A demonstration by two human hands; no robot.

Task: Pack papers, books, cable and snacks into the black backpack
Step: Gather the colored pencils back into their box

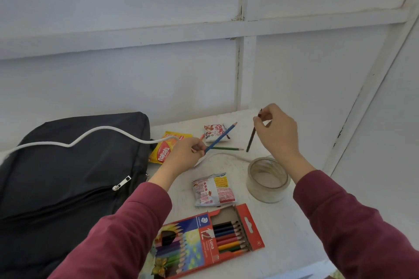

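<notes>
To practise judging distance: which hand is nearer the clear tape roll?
Right. The right hand, pinching a dark pencil, hovers just beyond the tape roll; the left hand, gripping pencils, is farther off to its left.

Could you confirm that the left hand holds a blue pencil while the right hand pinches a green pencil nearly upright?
Not quite: the head view shows the right hand pinching a dark brown pencil, not a green one. The green pencil lies flat on the table between the hands. The left hand does hold the blue pencil.
</notes>
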